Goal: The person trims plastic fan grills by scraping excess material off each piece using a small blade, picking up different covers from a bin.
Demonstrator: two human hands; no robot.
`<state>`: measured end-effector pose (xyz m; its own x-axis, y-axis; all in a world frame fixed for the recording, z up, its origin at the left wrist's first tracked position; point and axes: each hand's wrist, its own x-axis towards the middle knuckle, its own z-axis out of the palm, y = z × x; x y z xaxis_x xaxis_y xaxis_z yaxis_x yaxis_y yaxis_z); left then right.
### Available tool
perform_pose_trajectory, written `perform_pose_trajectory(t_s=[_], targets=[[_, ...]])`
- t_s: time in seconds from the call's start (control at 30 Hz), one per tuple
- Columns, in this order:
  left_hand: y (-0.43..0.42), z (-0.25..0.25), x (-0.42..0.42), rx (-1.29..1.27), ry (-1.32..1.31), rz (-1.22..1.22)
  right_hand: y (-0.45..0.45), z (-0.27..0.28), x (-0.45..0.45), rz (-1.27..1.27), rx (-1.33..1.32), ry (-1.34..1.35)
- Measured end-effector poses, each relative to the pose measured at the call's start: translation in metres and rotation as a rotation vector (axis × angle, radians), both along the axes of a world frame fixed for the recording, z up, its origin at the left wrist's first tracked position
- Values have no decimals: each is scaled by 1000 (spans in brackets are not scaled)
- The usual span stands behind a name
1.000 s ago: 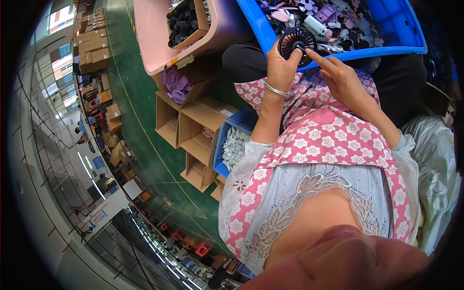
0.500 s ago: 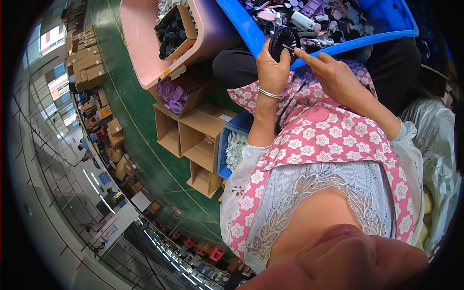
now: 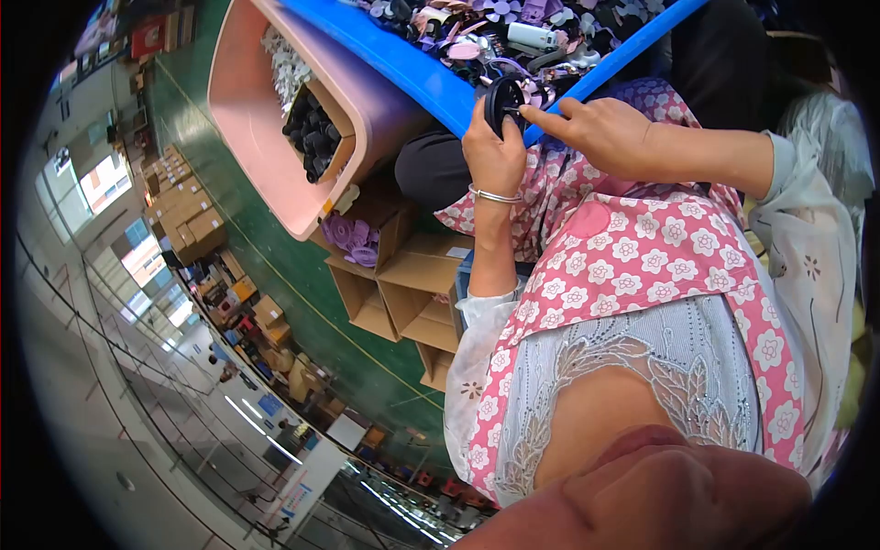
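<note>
My left hand (image 3: 495,156), with a bracelet at the wrist, is closed round a black round ring-shaped part (image 3: 502,99) held on edge. My right hand (image 3: 605,133) reaches in from the right with its index fingertip at the part's inner side. The thumb and other fingers are curled or hidden, and a small pale tip shows by the fingertip; I cannot make out what it is. Both hands are at the near corner of a blue bin (image 3: 394,64), above my lap. Inside it lie mixed loose pieces, among them a white cylindrical piece (image 3: 532,37) and a pink oval piece (image 3: 464,50).
Left of the blue bin stands a pink tub (image 3: 229,137) with white pieces (image 3: 286,69) and a carton of black parts (image 3: 316,137). Purple parts (image 3: 353,240) and open cardboard boxes (image 3: 422,266) sit below it on the green floor (image 3: 220,215). Stacked cartons (image 3: 188,220) stand farther off.
The view has tilted, so the bins and boxes sit differently in it. The black part has turned more edge-on. My right forearm now lies more level, with the fingertip still at the part.
</note>
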<state>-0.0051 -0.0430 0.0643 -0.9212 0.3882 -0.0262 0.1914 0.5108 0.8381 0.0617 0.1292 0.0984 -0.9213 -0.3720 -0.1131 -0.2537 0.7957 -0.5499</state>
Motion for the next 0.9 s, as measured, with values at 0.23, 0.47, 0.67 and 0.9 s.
perform_pose_trajectory(t_s=[0.23,0.47,0.67,0.9], targets=[[4,-7,-8,413,-442,114,8,-22,-16,-50,-375,-221],[13,-22,-5,433,-460,132,7,-22,-2,-102,-89,-10],[16,-29,3,341,-281,116,10,-7,-1,-13,-20,-113],[21,-13,1,74,-101,19,29,-14,-42,13,-413,-426]])
